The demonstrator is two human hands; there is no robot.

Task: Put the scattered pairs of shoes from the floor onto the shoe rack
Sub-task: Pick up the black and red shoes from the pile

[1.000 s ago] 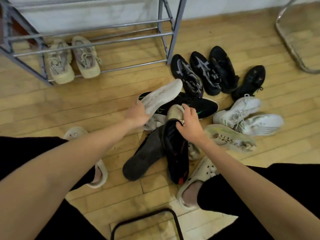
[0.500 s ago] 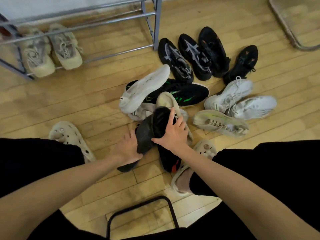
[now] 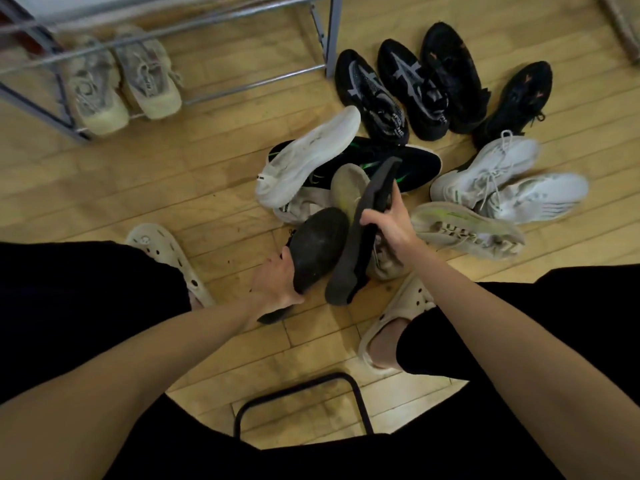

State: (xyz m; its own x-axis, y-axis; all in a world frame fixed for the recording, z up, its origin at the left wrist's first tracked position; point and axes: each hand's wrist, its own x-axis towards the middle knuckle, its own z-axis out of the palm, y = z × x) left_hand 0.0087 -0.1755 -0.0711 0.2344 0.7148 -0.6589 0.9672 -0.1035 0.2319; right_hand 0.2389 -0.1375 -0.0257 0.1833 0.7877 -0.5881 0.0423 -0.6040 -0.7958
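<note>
left hand (image 3: 277,282) grips dark shoe (image 3: 317,247) at heel | right hand (image 3: 389,225) clasps its mate (image 3: 363,233) mid-body | likely light, flexible; hold collars | shoe rack (image 3: 207,15) upper left

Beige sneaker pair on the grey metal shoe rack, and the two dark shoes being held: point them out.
Beige sneaker pair (image 3: 124,84), head view: between the two uppers.
Dark shoe in left hand (image 3: 318,247), head view: sole.
Dark shoe in right hand (image 3: 367,223), head view: sole edge.
</note>
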